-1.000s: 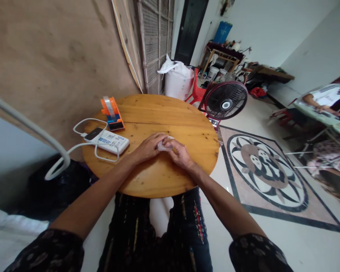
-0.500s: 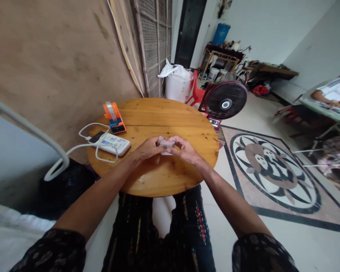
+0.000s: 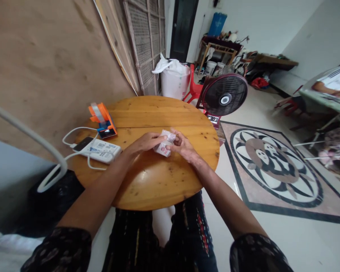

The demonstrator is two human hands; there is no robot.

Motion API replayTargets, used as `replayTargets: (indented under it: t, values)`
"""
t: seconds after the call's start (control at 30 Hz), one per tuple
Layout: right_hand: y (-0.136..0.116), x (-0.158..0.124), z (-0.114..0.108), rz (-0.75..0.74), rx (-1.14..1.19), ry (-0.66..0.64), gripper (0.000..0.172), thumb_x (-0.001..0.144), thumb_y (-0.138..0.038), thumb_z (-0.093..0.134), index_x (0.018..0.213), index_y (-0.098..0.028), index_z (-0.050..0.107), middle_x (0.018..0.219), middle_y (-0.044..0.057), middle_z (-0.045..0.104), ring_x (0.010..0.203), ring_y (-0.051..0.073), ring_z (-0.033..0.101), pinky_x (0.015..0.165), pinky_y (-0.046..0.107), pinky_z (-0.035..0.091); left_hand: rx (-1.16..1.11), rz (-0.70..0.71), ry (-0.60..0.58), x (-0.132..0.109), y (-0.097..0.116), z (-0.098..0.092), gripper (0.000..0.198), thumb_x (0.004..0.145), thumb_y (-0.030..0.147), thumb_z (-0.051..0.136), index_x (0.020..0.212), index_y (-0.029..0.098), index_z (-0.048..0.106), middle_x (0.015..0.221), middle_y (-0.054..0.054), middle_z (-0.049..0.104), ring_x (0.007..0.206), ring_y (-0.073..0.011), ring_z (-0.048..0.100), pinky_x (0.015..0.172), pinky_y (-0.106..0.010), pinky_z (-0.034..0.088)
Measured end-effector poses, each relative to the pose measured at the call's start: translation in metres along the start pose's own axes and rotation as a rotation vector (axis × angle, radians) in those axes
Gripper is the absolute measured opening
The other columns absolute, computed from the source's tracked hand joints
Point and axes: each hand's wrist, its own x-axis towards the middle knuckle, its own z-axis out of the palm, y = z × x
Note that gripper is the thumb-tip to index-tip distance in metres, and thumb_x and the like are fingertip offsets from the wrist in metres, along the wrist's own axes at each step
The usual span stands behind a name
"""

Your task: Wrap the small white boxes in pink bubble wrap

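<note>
Both hands meet over the middle of a round wooden table. Between them is a small crumpled whitish packet, like thin plastic or paper. My left hand pinches its left side with closed fingers. My right hand grips its right side, fingers curled round it. The packet is held just above the tabletop.
A white power bank with a dark phone and white cables lies at the table's left. An orange tape dispenser stands behind it. A floor fan and a white sack stand beyond; a person sits at far right.
The packet has been turned and lifted, showing more of its white face between my fingers. The view has shifted a little to the right; both hands stay together.
</note>
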Motion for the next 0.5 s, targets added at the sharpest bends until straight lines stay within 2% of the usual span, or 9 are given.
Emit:
replayTargets:
  t: [0.13,0.23,0.33,0.5]
  values:
    - [0.005,0.005,-0.004,-0.037,-0.013,0.036,0.093,0.054,-0.034,0.089,0.133,-0.026,0.04,0.118,0.007,0.066,0.106,0.021,0.065,0.097,0.039,0.052,-0.19,0.064,-0.066,0.004,-0.013,0.0,0.052,0.077,0.05,0.062,0.111,0.011,0.063,0.1,-0.008,0.07,0.086,-0.0202,0.064,0.076,-0.03,0.049]
    - [0.007,0.005,-0.002,-0.083,-0.07,0.057,0.102,0.054,-0.038,0.09,0.139,-0.026,0.034,0.128,0.01,0.059,0.113,0.022,0.061,0.101,0.039,0.049,-0.225,0.084,-0.046,0.003,-0.019,0.002,0.053,0.075,0.046,0.068,0.114,0.012,0.061,0.107,-0.009,0.07,0.092,-0.0209,0.064,0.081,-0.031,0.049]
    - [0.007,0.004,0.002,-0.113,-0.113,0.073,0.11,0.054,-0.039,0.09,0.145,-0.027,0.029,0.135,0.013,0.052,0.111,0.023,0.061,0.099,0.04,0.051,-0.237,0.095,-0.013,0.0,-0.019,0.004,0.055,0.075,0.046,0.068,0.117,0.012,0.059,0.111,-0.009,0.069,0.096,-0.0222,0.064,0.084,-0.033,0.05]
    - [0.003,0.001,0.002,-0.158,-0.124,0.083,0.106,0.059,-0.043,0.087,0.146,-0.027,0.028,0.137,0.013,0.049,0.111,0.023,0.06,0.1,0.042,0.05,-0.314,0.094,0.006,-0.003,-0.015,0.011,0.06,0.076,0.048,0.066,0.122,0.01,0.056,0.112,-0.011,0.068,0.097,-0.0225,0.064,0.085,-0.033,0.05]
